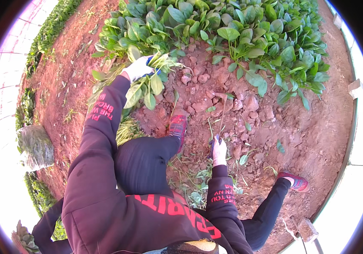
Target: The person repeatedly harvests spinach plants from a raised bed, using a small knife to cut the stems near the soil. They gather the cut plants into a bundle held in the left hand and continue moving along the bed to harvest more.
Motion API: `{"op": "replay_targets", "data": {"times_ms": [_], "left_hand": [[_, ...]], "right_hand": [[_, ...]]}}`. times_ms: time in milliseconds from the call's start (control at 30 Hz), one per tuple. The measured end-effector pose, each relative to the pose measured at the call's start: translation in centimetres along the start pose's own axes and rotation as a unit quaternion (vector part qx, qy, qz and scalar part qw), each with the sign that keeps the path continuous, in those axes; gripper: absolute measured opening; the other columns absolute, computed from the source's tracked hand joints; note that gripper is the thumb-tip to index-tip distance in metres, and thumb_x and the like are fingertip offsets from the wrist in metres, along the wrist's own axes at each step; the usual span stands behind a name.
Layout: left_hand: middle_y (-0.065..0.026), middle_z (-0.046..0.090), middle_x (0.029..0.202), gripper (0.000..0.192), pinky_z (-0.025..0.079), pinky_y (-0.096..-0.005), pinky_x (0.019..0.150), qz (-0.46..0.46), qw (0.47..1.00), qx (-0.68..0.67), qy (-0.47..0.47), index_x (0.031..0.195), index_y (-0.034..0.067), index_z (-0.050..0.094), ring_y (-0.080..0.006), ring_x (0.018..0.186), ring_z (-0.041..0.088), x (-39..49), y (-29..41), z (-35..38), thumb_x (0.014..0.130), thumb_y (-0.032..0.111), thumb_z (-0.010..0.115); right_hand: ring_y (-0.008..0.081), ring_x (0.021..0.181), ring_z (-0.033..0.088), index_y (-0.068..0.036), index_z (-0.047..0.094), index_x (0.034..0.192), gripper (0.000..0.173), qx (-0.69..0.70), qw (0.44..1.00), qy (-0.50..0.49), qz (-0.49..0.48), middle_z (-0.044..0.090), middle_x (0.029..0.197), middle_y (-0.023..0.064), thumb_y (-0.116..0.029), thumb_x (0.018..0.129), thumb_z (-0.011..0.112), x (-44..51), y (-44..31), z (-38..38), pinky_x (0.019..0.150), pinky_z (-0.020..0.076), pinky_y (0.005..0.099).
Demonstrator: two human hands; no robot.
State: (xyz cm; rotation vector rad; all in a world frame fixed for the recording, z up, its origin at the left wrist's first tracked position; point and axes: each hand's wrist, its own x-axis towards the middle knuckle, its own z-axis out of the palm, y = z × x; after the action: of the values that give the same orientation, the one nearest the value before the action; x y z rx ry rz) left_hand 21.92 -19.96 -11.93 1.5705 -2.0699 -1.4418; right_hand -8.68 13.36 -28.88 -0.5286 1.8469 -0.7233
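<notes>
My left hand [139, 68], in a white glove with blue on the palm side, is closed around a bunch of spinach [156, 84] with pale stems towards the right. Cut greens [129, 130] lie in a heap below it, beside my bent knee. Gripped in my right hand [219, 153], also gloved, is a small hand hoe [223, 111] with a thin shaft. Its blade [221, 95] rests on or just above the cloddy soil [200, 98]; I cannot tell which. Spinach plants [232, 35] stand rooted beyond both hands.
Loose leaves [197, 197] litter the ground between my feet. My shoe [178, 125] is planted near the heap, the other shoe [294, 181] far right. A clear plastic bundle [37, 147] lies left. Concrete blocks [355, 88] line the right edge. A dark-clothed limb [49, 223] shows lower left.
</notes>
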Motion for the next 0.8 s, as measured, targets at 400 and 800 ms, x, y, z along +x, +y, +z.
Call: {"op": "replay_targets", "data": {"times_ms": [400, 800], "left_hand": [[-0.0117, 0.066, 0.106, 0.054, 0.047, -0.0319, 0.091, 0.26, 0.948, 0.121, -0.135, 0.122, 0.001, 0.058, -0.0203, 0.097, 0.061, -12.3, 22.0, 7.1, 0.069, 0.005, 0.064], [-0.0148, 0.059, 0.117, 0.056, 0.039, -0.0408, 0.103, 0.285, 0.883, 0.343, -0.146, 0.127, 0.008, 0.056, -0.0331, 0.114, 0.052, -18.8, 25.5, 13.4, 0.073, 0.017, 0.069]], "right_hand": [[0.0387, 0.127, 0.045, -0.004, 0.022, 0.149, 0.112, 0.161, 0.862, 0.107, -0.468, 0.035, 0.145, 0.024, -0.033, 0.063, 0.089, -13.4, -16.6, -6.3, 0.103, 0.0416, 0.0438], [0.0323, 0.089, 0.065, -0.008, 0.063, 0.114, 0.038, -0.164, 0.8, 0.227, -0.53, 0.067, 0.099, 0.0141, -0.011, 0.077, 0.071, -19.5, -15.3, -11.1, 0.077, 0.0512, 0.0388]]}}
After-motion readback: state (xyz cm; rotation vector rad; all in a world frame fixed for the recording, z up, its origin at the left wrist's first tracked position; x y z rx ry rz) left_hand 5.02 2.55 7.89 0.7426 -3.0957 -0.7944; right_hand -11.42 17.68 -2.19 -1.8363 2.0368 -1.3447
